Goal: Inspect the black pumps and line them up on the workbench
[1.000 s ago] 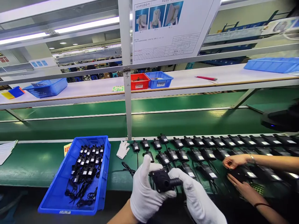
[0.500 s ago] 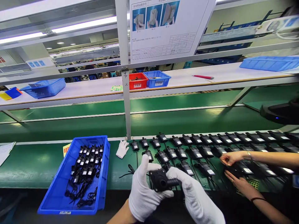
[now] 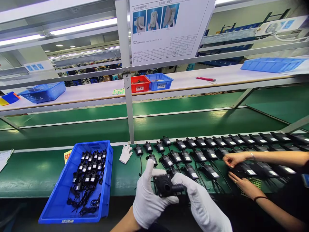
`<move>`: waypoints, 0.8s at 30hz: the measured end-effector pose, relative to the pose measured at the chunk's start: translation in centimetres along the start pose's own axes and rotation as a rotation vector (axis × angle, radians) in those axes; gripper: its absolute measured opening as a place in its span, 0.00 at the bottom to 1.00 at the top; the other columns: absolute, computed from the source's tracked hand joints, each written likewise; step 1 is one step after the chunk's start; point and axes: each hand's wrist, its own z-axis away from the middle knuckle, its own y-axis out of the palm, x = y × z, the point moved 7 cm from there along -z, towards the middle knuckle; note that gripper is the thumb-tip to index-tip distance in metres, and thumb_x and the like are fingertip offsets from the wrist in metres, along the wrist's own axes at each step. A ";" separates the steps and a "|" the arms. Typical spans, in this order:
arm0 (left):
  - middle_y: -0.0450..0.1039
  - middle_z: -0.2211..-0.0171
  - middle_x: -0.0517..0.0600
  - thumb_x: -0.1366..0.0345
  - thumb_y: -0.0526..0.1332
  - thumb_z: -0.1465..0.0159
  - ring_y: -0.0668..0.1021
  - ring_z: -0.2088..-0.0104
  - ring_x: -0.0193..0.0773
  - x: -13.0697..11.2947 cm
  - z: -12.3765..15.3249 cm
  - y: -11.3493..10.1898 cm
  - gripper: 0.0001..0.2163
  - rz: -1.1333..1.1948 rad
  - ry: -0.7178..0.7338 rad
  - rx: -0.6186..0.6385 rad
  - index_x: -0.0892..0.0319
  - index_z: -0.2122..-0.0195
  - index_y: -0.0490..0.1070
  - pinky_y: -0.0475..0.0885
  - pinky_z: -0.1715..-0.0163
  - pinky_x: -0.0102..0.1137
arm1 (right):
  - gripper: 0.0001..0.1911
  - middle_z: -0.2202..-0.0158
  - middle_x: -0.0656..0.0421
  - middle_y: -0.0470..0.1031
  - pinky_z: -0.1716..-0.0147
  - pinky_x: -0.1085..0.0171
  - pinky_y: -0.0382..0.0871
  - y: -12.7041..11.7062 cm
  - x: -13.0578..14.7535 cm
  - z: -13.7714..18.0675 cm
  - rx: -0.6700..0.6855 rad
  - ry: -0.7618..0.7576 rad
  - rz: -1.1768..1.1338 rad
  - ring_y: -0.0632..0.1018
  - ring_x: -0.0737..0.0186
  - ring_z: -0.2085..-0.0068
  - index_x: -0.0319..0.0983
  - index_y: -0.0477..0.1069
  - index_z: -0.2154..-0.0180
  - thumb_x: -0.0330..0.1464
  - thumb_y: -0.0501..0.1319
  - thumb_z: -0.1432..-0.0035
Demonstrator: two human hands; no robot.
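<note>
Both my hands wear white gloves and hold one small black pump (image 3: 163, 185) over the near edge of the green bench. My left hand (image 3: 147, 196) grips its body with the thumb raised. My right hand (image 3: 200, 201) pinches the short nozzle on its right side. Just beyond them, rows of the same black pumps with white labels (image 3: 198, 154) lie on the bench, their cables trailing toward me.
A blue bin (image 3: 72, 206) with several black pumps sits at the left. A loose white glove (image 3: 126, 153) lies by the steel post (image 3: 127, 96). A co-worker's bare hands (image 3: 238, 172) handle pumps at the right. Red (image 3: 140, 84) and blue (image 3: 159, 81) trays stand on the shelf above.
My hands and the pump have stayed nearly still. The view has panned slightly, sliding the scene left; the co-worker's hands shifted left with it.
</note>
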 end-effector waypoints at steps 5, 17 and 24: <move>0.83 0.52 0.55 0.54 0.82 0.44 0.82 0.56 0.43 -0.1 0.0 0.2 0.51 0.010 -0.007 0.025 0.60 0.25 0.59 0.76 0.49 0.36 | 0.36 0.69 0.57 0.81 0.71 0.63 0.78 0.0 -0.5 0.3 0.005 0.039 -0.051 0.82 0.56 0.69 0.45 0.74 0.67 0.57 0.40 0.22; 0.82 0.51 0.56 0.54 0.83 0.46 0.81 0.56 0.45 0.7 0.7 -0.3 0.51 -0.012 -0.032 -0.017 0.59 0.25 0.60 0.76 0.47 0.38 | 0.36 0.69 0.56 0.80 0.69 0.64 0.78 0.8 -1.0 0.4 0.073 0.048 -0.132 0.81 0.57 0.68 0.45 0.74 0.66 0.59 0.40 0.23; 0.83 0.52 0.55 0.56 0.83 0.45 0.82 0.56 0.45 0.3 0.7 -0.6 0.51 0.026 -0.022 -0.043 0.59 0.25 0.60 0.77 0.48 0.38 | 0.37 0.66 0.55 0.82 0.69 0.64 0.78 1.4 -1.5 0.0 0.139 0.043 -0.148 0.83 0.55 0.66 0.44 0.76 0.65 0.59 0.39 0.23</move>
